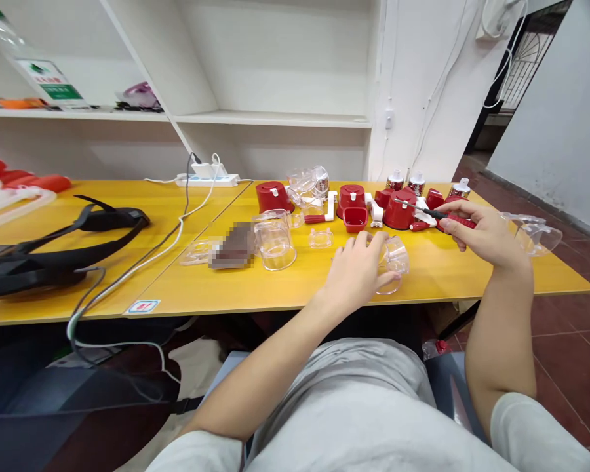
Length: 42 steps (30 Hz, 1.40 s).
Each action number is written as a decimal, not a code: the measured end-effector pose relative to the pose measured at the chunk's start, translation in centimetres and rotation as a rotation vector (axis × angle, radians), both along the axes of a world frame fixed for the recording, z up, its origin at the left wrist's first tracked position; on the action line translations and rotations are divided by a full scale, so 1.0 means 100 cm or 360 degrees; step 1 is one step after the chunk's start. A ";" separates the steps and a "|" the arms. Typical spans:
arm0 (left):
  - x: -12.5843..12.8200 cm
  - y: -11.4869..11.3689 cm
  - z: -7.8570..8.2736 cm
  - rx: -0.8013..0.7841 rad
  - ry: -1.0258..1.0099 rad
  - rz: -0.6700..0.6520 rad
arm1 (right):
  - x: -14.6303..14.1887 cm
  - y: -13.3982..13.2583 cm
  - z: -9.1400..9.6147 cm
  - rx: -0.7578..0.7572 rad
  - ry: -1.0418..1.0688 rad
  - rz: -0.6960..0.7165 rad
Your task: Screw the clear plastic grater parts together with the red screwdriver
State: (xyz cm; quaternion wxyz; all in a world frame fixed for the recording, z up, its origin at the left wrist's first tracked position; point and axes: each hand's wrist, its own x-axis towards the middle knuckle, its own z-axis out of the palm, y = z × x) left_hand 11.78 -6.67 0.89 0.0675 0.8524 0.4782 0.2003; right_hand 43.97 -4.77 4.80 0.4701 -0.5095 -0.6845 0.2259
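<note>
My right hand [486, 233] is closed around the red and black handle of a screwdriver [457, 220]. Its thin shaft points left, and the tip appears in front of a red cup-shaped part [400, 213]. My left hand [356, 269] rests low over the table, with its thumb and fingers curled at a clear plastic cup-like part [397, 255]. The hand covers that part's left side. Just beyond my left fingers sits a small red square tray [355, 219]. A clear plastic frame [321, 238] lies to their left.
Further left stand a clear container [278, 246] and a blurred-out dark object [233, 248]. More red cups [274, 196], white crank pieces [331, 206] and silver-topped cylinders [416, 182] line the back. Cables [181, 223] cross the yellow table [255, 295] beside a black strap [113, 219]. Clear parts [535, 235] lie right.
</note>
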 end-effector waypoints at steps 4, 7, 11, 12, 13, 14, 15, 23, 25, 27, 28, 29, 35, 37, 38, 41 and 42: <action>-0.030 0.005 -0.004 0.0041 -0.0051 -0.0010 | -0.006 0.001 -0.001 0.0022 0.0134 0.0030; -0.061 0.006 -0.010 0.0071 -0.0138 0.0011 | -0.011 0.000 0.000 0.0013 0.0224 0.0087; -0.085 0.007 -0.015 0.0049 -0.0138 0.0060 | -0.019 -0.002 0.000 -0.0035 0.0174 0.0222; -0.087 0.007 -0.015 0.0050 -0.0139 0.0067 | -0.022 -0.001 0.000 -0.0050 0.0154 0.0258; -0.088 0.006 -0.015 0.0050 -0.0142 0.0072 | -0.025 -0.001 -0.001 -0.0070 0.0138 0.0295; -0.088 0.006 -0.014 0.0048 -0.0144 0.0075 | -0.029 0.001 -0.001 -0.0095 0.0123 0.0333; -0.088 0.005 -0.013 0.0046 -0.0147 0.0074 | -0.033 0.002 -0.002 -0.0122 0.0114 0.0365; -0.106 0.009 0.000 -0.0110 -0.0278 -0.0018 | -0.060 0.010 0.001 -0.0242 -0.0009 0.0508; -0.116 0.012 0.003 -0.0181 -0.0313 -0.0033 | -0.059 0.008 0.002 -0.0235 -0.0003 0.0521; -0.125 0.014 0.006 -0.0230 -0.0315 -0.0036 | -0.056 0.005 0.002 -0.0221 0.0016 0.0524; -0.129 0.015 0.007 -0.0241 -0.0303 -0.0038 | -0.055 0.003 0.002 -0.0219 0.0018 0.0526; -0.131 0.015 0.008 -0.0249 -0.0285 -0.0042 | -0.053 0.003 0.002 -0.0223 0.0012 0.0530; -0.134 0.014 0.015 -0.0306 -0.0181 -0.0030 | -0.055 0.004 -0.003 -0.0227 -0.0033 0.0616; -0.132 0.014 0.017 -0.0335 -0.0164 -0.0044 | -0.059 0.005 -0.006 -0.0221 -0.0043 0.0671; -0.131 0.014 0.018 -0.0341 -0.0163 -0.0052 | -0.062 0.006 -0.007 -0.0224 -0.0042 0.0692; -0.128 0.015 0.019 -0.0329 -0.0187 -0.0075 | -0.069 0.009 -0.011 -0.0271 -0.0017 0.0734; -0.127 0.015 0.018 -0.0324 -0.0198 -0.0082 | -0.071 0.010 -0.012 -0.0304 -0.0007 0.0745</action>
